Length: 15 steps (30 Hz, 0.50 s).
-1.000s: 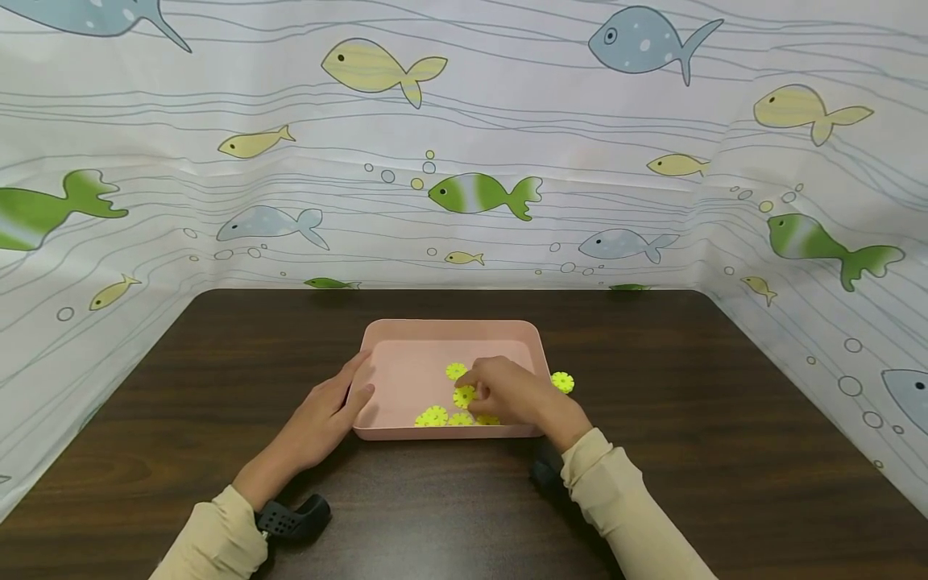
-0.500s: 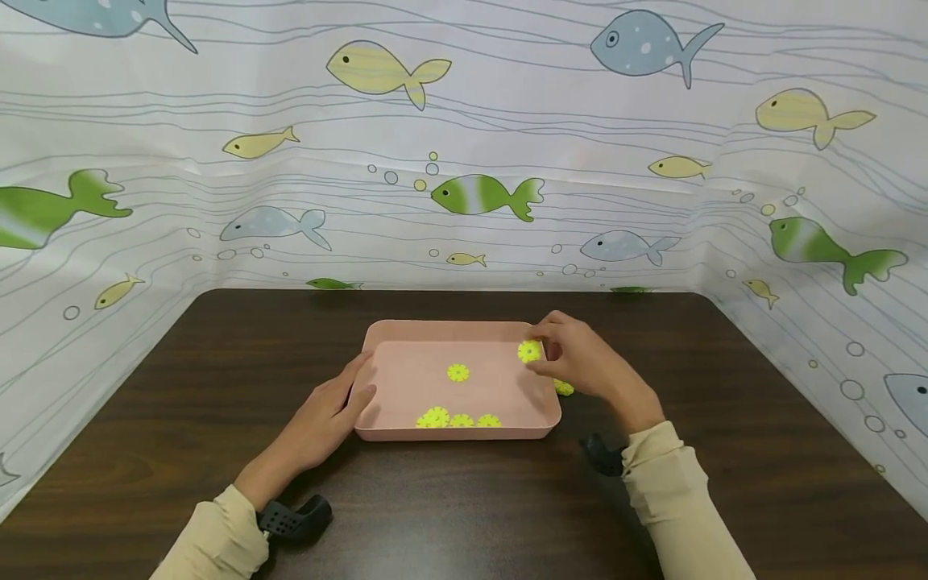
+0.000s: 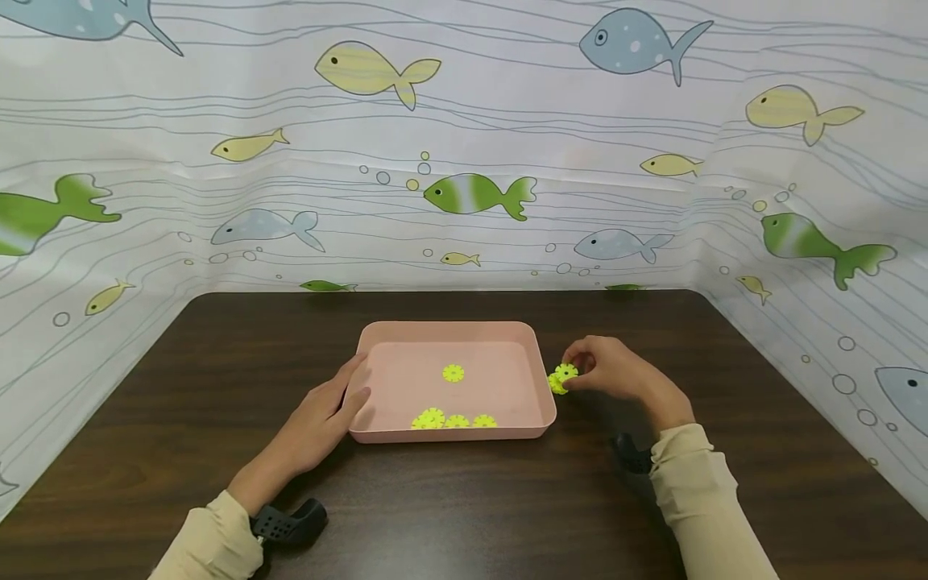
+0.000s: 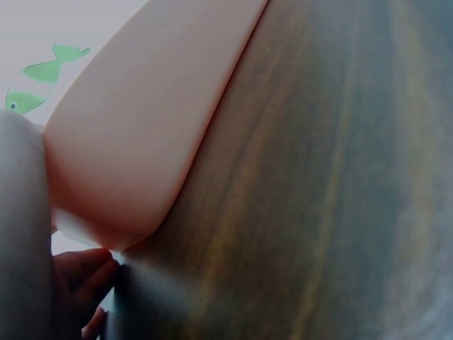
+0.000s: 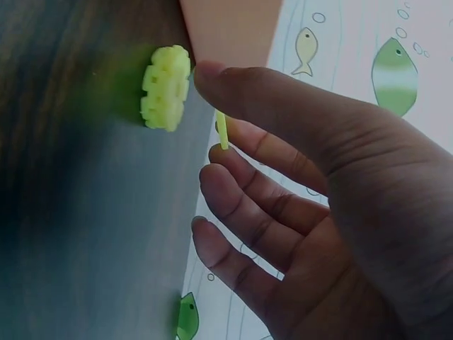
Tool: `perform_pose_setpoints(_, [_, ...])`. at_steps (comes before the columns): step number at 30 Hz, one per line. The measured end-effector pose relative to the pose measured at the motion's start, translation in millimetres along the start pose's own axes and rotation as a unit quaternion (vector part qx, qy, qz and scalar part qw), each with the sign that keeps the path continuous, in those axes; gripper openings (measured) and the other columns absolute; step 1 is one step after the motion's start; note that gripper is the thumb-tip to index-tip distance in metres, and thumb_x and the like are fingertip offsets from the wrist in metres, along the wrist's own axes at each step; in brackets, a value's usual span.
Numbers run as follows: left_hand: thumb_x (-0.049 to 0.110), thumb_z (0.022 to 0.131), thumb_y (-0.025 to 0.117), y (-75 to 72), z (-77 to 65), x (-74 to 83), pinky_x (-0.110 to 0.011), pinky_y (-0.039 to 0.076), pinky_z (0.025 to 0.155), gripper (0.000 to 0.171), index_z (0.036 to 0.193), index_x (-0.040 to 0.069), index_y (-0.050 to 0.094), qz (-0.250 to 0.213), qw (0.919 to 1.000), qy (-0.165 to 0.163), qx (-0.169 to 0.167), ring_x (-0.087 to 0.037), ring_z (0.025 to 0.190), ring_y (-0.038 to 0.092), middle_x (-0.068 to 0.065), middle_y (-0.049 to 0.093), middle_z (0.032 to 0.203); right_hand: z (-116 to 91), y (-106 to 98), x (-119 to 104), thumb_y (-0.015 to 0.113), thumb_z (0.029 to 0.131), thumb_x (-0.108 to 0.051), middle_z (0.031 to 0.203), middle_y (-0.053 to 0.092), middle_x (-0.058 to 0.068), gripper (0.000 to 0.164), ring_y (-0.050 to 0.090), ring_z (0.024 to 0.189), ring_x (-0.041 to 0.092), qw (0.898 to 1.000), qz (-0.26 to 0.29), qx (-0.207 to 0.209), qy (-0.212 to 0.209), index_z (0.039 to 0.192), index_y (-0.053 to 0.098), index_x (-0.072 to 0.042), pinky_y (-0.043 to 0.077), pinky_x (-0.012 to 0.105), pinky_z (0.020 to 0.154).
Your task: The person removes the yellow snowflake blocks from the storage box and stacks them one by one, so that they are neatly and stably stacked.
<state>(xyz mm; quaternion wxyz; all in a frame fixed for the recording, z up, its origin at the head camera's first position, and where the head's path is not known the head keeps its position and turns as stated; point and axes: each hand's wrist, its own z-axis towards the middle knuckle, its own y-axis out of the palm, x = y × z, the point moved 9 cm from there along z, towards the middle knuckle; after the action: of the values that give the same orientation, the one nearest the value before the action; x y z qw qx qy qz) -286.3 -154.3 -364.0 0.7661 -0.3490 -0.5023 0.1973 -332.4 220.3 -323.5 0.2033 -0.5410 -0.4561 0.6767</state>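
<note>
Thumb and fingers of my left hand (image 3: 312, 423) hold the left wall of a shallow pink tray (image 3: 449, 434). In the left wrist view the fingers (image 4: 83, 280) lie against the outside of the tray's corner. My right hand (image 3: 623, 372), beyond the tray's right side, pinches a yellow-green notched interlocking disc (image 3: 567, 371) between thumb and fingertips. The right wrist view has this held disc (image 5: 223, 132) edge-on, partly hidden by the thumb. Beside it a small stack of like discs (image 5: 165, 88) stands on the table, close to the tray.
One loose disc (image 3: 453, 373) lies mid-tray, and several more discs (image 3: 432, 418) lie along its front wall. The dark wood table (image 3: 435, 507) reaches back to a white fish-printed curtain (image 3: 507, 121). Black bands sit on both wrists.
My right hand has picked a disc from inside the tray and carried it right, over the tray's wall, down to the stack on the table. My left hand stays at the tray.
</note>
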Motion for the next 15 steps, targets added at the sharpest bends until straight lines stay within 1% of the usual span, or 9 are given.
perform_pose_setpoints(7, [0.036, 0.112, 0.043, -0.2, 0.0, 0.2, -0.068, 0.033, 0.113, 0.06, 0.163, 0.007, 0.029, -0.004, 1.0, 0.005, -0.002, -0.044, 0.145, 0.041, -0.019, 0.037, 0.163, 5.5, 11.2, 1.7, 0.084, 0.086, -0.013, 0.092, 0.064, 0.007, 0.024, 0.057, 0.081, 0.021, 1.0, -0.009, -0.016, 0.006, 0.103, 0.073, 0.0, 0.053, 0.033, 0.072])
perform_pose_setpoints(15, [0.035, 0.112, 0.044, -1.1, -0.2, 1.1, -0.067, 0.034, 0.113, 0.06, 0.164, 0.008, 0.029, -0.008, 0.9999, 0.007, 0.0, -0.043, 0.145, 0.042, -0.018, 0.038, 0.163, 8.0, 16.4, 4.1, 0.083, 0.088, -0.013, 0.095, 0.068, 0.007, 0.023, 0.06, 0.084, 0.021, 0.999, -0.02, -0.031, 0.016, 0.103, 0.073, 0.0, 0.056, 0.037, 0.078])
